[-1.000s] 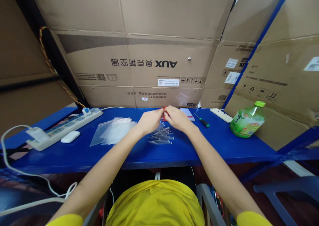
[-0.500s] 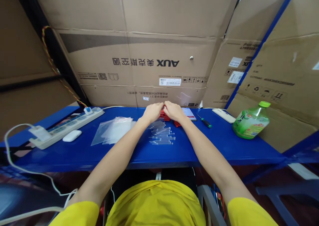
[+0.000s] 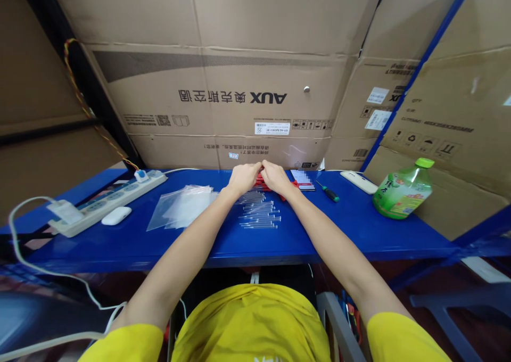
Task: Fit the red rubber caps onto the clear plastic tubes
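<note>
From the head camera: both hands meet at the far edge of the blue shelf (image 3: 339, 234), knuckles up. The left hand (image 3: 242, 177) and the right hand (image 3: 274, 177) are curled together over a small heap of red pieces (image 3: 261, 181); fingers are tucked under, so whether either one actually pinches a piece I cannot tell. Just at 6 o'clock of the hands lies a row of clear tubes (image 3: 259, 215). At 9 o'clock, a stack of clear bags (image 3: 181, 207). At 3 o'clock, a screwdriver (image 3: 329, 192), then a green bottle (image 3: 403, 191).
</note>
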A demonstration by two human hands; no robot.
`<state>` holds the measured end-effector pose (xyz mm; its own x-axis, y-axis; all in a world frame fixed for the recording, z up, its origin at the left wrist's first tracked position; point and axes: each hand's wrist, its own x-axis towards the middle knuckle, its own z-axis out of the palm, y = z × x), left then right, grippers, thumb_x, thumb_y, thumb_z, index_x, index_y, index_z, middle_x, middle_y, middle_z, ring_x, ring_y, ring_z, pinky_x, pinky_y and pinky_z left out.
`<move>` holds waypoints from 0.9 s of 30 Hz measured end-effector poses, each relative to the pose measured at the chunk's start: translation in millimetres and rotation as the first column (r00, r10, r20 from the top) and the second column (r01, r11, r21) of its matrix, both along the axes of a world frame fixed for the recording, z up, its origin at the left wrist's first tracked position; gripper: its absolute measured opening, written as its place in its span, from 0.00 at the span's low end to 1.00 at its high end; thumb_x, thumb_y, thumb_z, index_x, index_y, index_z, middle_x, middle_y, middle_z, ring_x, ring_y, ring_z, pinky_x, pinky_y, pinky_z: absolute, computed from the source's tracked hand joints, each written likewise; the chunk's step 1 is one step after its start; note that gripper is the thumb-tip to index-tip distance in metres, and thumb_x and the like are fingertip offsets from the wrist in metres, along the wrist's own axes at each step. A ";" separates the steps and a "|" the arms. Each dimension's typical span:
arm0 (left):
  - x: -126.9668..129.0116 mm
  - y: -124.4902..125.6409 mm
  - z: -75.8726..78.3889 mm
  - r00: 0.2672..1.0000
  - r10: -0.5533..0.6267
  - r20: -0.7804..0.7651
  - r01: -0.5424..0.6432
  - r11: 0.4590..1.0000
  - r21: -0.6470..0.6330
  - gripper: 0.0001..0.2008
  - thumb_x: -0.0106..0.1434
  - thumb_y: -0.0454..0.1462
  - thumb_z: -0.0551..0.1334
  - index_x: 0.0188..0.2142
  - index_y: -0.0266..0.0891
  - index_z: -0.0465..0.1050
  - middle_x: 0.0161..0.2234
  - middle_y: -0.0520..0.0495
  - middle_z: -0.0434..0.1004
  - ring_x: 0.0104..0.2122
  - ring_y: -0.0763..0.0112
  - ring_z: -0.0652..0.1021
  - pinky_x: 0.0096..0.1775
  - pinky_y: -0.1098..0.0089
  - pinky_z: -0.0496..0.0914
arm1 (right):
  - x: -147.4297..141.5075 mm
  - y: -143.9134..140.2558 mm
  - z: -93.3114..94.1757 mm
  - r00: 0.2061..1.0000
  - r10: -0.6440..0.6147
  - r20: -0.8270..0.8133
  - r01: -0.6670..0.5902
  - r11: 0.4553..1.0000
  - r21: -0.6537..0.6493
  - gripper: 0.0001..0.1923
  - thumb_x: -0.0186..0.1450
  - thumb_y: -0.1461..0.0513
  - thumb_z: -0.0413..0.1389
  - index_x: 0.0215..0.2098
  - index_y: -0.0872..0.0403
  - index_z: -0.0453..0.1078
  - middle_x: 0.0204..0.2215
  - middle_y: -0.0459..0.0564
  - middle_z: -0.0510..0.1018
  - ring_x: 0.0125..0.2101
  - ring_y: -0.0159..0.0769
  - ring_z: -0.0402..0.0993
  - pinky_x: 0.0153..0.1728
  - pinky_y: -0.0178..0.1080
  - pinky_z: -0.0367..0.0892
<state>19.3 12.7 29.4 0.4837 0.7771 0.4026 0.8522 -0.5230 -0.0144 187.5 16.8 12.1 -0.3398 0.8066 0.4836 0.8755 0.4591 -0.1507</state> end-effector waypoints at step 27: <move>-7.5 5.1 -5.7 0.925 -0.127 0.359 0.204 0.962 -0.184 0.17 0.77 0.45 0.47 0.41 0.42 0.71 0.34 0.47 0.79 0.36 0.63 0.77 0.39 0.68 0.65 | 24.5 -14.0 1.7 0.989 0.117 -0.091 -0.108 0.989 0.100 0.14 0.76 0.55 0.49 0.52 0.52 0.69 0.48 0.55 0.78 0.47 0.43 0.75 0.47 0.38 0.64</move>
